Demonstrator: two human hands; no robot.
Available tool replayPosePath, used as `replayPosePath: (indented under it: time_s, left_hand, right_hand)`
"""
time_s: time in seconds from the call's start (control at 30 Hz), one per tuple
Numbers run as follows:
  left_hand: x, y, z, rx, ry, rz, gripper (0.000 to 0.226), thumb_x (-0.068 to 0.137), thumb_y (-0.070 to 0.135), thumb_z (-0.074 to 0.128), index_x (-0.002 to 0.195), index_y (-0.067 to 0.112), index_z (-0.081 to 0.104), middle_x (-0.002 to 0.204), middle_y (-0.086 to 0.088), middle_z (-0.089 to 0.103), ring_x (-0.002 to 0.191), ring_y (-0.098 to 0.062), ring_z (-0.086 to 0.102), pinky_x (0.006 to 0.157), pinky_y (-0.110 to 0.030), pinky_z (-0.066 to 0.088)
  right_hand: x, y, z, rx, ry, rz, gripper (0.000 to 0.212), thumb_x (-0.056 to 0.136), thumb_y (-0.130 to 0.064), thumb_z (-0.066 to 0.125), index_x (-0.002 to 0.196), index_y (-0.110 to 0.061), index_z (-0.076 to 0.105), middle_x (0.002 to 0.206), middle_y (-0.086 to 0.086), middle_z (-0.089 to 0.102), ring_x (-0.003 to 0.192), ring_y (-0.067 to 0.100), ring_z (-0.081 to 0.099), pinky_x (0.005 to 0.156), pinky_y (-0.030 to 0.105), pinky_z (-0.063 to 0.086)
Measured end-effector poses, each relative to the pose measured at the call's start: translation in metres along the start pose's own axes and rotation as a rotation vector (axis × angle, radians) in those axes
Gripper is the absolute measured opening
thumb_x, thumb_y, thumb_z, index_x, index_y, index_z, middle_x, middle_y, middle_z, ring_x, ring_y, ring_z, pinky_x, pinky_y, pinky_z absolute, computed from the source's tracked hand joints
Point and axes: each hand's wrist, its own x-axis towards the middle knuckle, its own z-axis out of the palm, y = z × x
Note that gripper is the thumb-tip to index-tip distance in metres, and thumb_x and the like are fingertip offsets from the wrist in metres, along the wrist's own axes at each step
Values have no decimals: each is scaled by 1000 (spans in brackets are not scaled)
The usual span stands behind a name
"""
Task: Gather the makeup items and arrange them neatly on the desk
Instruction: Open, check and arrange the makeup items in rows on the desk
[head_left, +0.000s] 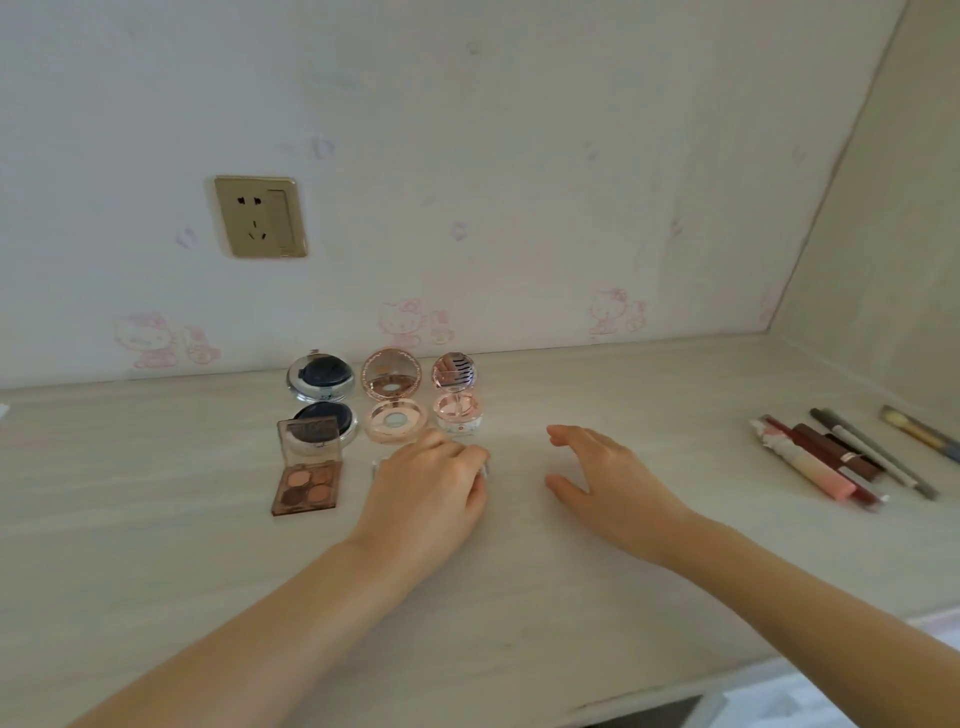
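Observation:
Three open compacts stand in a row near the wall: a dark silver-rimmed compact (323, 402), a rose-gold round compact (392, 397) and a small pink compact (456, 395). An open brown eyeshadow palette (307, 470) lies in front of the dark one. My left hand (428, 488) lies over a small clear case (485, 470), its fingers curled round it; most of the case is hidden. My right hand (602, 478) hovers just right of it, fingers relaxed, holding nothing. Several lip tubes and pencils (841, 457) lie loose at the right.
The pale wooden desk (156, 545) runs to a wall with a gold power socket (260, 215) and pink cartoon stickers. A side panel closes the right end. A small brush (919, 434) lies farthest right. The desk's front edge drops off at the lower right.

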Motion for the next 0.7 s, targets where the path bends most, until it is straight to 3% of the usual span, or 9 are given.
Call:
replayPosePath:
  time_s: [0.23,0.4,0.5,0.6,0.7]
  left_hand:
    - [32,57,25,-68,-21,96,8,70,18,66,77,19,71,65,7,65,75,-17,65,49,-27,50]
    - [61,105,53,-152,-89,187,22,83,21,52,93,17,71,84,2,70,92,-22,61,67,-32,51]
    - [79,132,69,-158,-122,265,29,83,24,43,92,16,69,85,0,70,93,-24,60,68,-35,52]
    - [95,157,85,-158,-158,320,27,85,23,44,92,14,68,86,-3,69,93,-27,60,68,-37,52]
    - [113,180,98,-147,-215,331,25,91,22,45,102,14,66,99,-3,68,102,-26,56,76,-38,50]
  right_hand:
    - [-48,58,-56,-136,60,103,48,96,-32,50,141,-23,38,138,-9,46,131,10,38,106,24,31]
    - [-75,104,-89,-202,98,207,43,95,-32,52,136,-22,44,135,-9,50,129,12,41,104,24,32]
    - [-88,127,-106,-222,122,254,42,94,-29,53,135,-21,46,136,-6,49,132,15,39,104,26,32]
    - [-97,150,-121,-251,141,295,28,95,-29,52,121,-21,56,114,-3,58,113,21,53,86,25,41]
    - [-100,171,-133,-256,137,342,31,94,-29,54,124,-21,56,117,-1,60,110,19,52,90,25,40]
